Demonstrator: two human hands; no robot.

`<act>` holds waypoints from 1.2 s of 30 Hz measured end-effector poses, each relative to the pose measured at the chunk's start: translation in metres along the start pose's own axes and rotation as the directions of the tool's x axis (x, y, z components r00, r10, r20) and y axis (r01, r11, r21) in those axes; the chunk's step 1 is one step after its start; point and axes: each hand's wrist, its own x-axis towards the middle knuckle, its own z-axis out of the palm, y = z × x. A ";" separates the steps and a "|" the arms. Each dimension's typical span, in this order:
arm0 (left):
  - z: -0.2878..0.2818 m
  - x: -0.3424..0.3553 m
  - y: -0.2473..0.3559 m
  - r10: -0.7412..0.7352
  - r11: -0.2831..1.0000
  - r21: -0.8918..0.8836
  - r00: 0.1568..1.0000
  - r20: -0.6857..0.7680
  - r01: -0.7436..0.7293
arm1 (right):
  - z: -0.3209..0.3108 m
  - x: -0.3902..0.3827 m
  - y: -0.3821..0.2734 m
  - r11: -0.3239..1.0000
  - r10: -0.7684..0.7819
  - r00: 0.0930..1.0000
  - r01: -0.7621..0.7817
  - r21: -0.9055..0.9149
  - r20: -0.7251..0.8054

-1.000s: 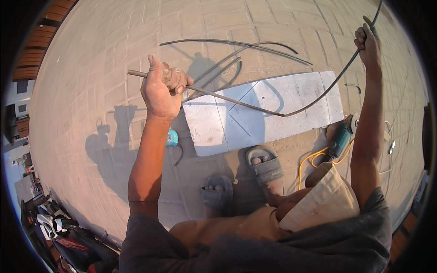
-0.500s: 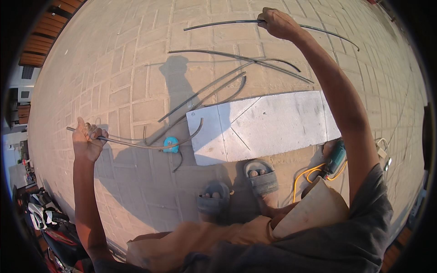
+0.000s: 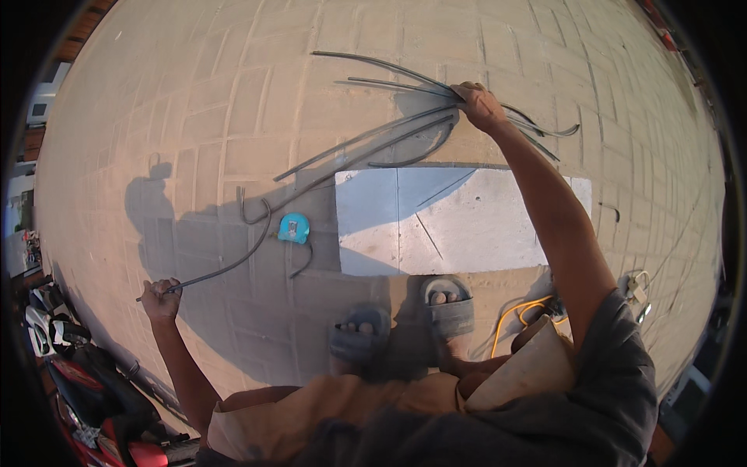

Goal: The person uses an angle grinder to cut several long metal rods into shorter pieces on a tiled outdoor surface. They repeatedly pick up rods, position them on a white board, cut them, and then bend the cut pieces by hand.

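My left hand [image 3: 161,299] is closed around one end of a thin curved metal rod [image 3: 226,269], out at the left over the paving. The rod's bent far end curls up near a blue tape measure [image 3: 293,228]. At the far side, my right hand [image 3: 478,107] is down at a group of similar rods, its fingers wrapped around a rod [image 3: 405,85]. Which of the crossing rods lie inside that grip is partly hidden. Other long rods [image 3: 350,146] fan out leftward from there on the ground. Between my arms lies a white rectangular board [image 3: 467,226] with dark lines on it.
A short curved rod piece [image 3: 310,258] lies by the tape measure, and a small hooked one [image 3: 615,212] right of the board. An orange cord [image 3: 502,323] and a white socket block [image 3: 638,288] are at the lower right. Motorcycles [image 3: 85,373] stand at the lower left.
My right hand has come down and nearer with its rod, onto the other rods. My left hand has moved nearer to me, still gripping its curved rod.
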 end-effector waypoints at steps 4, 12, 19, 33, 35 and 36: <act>0.014 0.014 -0.003 -0.022 0.999 0.030 1.000 -0.002 0.022 | -0.002 -0.001 0.014 0.995 -0.031 0.998 0.036 -0.096 0.052; 0.015 0.017 0.002 -0.045 0.999 0.027 0.999 0.031 0.044 | -0.003 0.030 -0.028 0.973 -0.221 0.948 0.230 -0.010 0.227; 0.035 0.046 -0.017 -0.135 0.983 -0.087 0.954 0.266 0.164 | 0.024 0.047 -0.070 0.951 -0.310 0.877 0.282 0.128 0.367; 0.122 0.074 -0.150 -0.275 0.945 -0.125 0.942 0.194 0.302 | -0.030 0.079 -0.077 0.854 -0.265 0.899 0.386 -0.349 0.348; 0.159 0.065 -0.176 -0.360 0.905 -0.136 0.897 0.254 0.402 | -0.042 0.085 -0.038 0.852 -0.394 0.890 0.447 -0.271 0.229; 0.176 0.060 -0.188 -0.394 0.885 -0.142 0.875 0.281 0.444 | -0.046 0.086 -0.028 0.843 -0.459 0.874 0.486 -0.231 0.161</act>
